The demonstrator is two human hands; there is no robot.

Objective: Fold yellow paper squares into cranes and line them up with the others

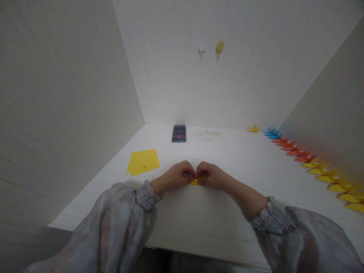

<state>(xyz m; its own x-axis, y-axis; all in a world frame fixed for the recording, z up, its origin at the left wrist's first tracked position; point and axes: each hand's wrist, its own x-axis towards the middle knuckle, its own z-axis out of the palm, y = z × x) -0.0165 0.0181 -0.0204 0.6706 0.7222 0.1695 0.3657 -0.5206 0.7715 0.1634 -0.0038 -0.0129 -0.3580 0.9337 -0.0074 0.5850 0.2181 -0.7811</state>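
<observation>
Over the middle of the white table, my left hand (pixel 184 171) and my right hand (pixel 208 174) meet at the fingertips. Both are closed on a small folded piece of yellow paper (pixel 194 182), pinched between thumbs and fingers. Most of this paper is hidden by the fingers, so its folded shape cannot be made out. To the left of my left hand lie flat yellow paper sheets (pixel 143 161), slightly fanned, with a small reddish mark on the top one.
A dark phone-like object (pixel 179 134) rests near the back wall. Along the right side runs a row of folded paper figures in yellow (pixel 330 178), orange (pixel 292 148) and blue (pixel 273 132). Walls enclose three sides; two hooks (pixel 219 47) hang on the back one.
</observation>
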